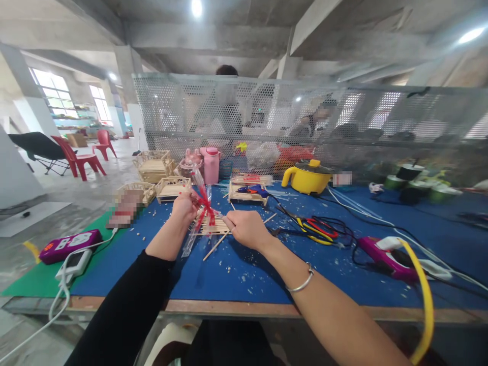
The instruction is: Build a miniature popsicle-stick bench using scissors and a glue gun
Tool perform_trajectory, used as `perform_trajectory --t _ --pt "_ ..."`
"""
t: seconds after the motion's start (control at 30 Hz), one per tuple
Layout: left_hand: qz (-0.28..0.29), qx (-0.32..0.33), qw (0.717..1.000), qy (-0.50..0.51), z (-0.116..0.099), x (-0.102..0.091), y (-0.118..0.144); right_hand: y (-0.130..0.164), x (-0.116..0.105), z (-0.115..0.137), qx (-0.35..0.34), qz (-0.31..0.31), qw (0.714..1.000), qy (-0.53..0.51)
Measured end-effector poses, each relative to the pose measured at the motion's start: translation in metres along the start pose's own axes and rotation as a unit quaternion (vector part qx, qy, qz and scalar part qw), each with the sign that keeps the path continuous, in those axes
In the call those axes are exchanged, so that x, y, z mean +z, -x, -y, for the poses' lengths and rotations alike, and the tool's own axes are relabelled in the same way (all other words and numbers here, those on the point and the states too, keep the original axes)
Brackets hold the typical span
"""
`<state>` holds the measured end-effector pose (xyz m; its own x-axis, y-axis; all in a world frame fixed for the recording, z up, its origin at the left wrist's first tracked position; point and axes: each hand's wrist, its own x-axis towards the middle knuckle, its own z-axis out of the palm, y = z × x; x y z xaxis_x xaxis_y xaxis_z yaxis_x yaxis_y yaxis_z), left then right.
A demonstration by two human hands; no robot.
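A clear plastic wrapper with red strips [206, 205] is stretched and bunched above the table between my hands. My left hand [185, 205] pinches its left side. Closed in a fist, my right hand [243, 226] grips its twisted end at the right. Beneath the wrapper lies a bundle of thin wooden sticks [213, 224], partly covered by it. One loose stick [216, 246] points diagonally toward the table's front. A blue glue gun [256, 190] rests on a small wooden stick frame [247, 197] just beyond my right hand.
Small wooden stick furniture [173, 189] stands at the back left. Further right are a pink bottle [211, 166], a yellow pot [309, 178], pliers [316, 231] and a purple power strip [385, 256] with cables. Behind a perforated screen [171, 112] are other people.
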<state>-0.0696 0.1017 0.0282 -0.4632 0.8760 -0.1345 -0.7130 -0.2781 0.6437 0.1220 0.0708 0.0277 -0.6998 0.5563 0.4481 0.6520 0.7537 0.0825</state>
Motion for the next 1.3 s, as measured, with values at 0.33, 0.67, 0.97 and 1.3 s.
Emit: perform_trajectory --t 0.33,0.67,0.97,1.3 --pt "0.021 0.035 0.998 -0.049 0.0 -0.003 0.0 0.006 0.004 -0.009 -0.046 -0.05 0.998 -0.015" --pt "0.047 0.077 0.977 -0.194 0.022 0.014 0.036 0.009 0.002 0.02 -0.258 -0.149 0.949 -0.104" --pt "0.095 -0.023 0.972 -0.212 0.037 0.008 0.043 0.01 -0.001 0.017 -0.065 -0.06 0.875 -0.477" --pt "0.087 -0.027 0.995 -0.04 0.044 0.011 0.047 -0.004 0.015 -0.004 0.171 -0.034 0.553 -0.815"
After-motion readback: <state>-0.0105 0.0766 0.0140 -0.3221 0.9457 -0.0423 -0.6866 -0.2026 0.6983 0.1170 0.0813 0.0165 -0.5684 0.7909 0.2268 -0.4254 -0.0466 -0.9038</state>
